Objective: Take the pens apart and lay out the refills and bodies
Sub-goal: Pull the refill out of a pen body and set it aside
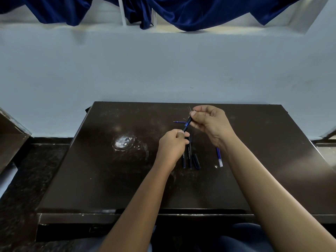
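Note:
Above the dark table (109, 179), a black and blue pen (187, 124) is held slanted between both hands. My left hand (171, 148) grips its lower end and my right hand (211, 122) pinches its upper end. Under the left hand lie two black pen bodies (189, 157) side by side, with a black cap (196, 161) just to their right. A blue refill (219, 157) lies by my right wrist. Another thin blue refill (179, 122) lies further back, partly hidden behind the held pen.
A whitish worn patch (123, 141) marks the table left of the hands. The table's far edge meets a pale blue wall (163, 70). Dark blue curtains (181, 11) hang above. Another piece of furniture (11, 131) stands at the left.

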A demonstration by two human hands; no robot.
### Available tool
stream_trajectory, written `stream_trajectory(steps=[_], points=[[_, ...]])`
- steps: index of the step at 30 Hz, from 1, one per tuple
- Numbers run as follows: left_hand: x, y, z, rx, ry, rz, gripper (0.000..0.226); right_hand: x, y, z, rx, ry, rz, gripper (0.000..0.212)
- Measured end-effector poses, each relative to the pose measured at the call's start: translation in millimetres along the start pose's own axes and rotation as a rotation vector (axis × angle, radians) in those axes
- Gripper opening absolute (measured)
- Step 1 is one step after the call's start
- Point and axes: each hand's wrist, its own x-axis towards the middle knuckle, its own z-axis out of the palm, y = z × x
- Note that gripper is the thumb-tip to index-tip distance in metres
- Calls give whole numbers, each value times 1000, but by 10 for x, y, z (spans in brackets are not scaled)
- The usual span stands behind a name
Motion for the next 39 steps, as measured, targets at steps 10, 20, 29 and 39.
stream_trajectory(steps=[10, 20, 29, 39], points=[[-10, -10, -58, -38, 39, 26, 23, -52, -41, 88, 46, -54, 79, 18], [-44, 2, -115, -15, 109, 67, 38, -86, -25, 134, 73, -53, 112, 16], [-18, -57, -121, -68, 176, 137, 2, -62, 38, 138, 50, -58, 115, 17], [5, -58, -65, 76, 85, 97, 8, -7, 56, 40, 43, -33, 144, 16]])
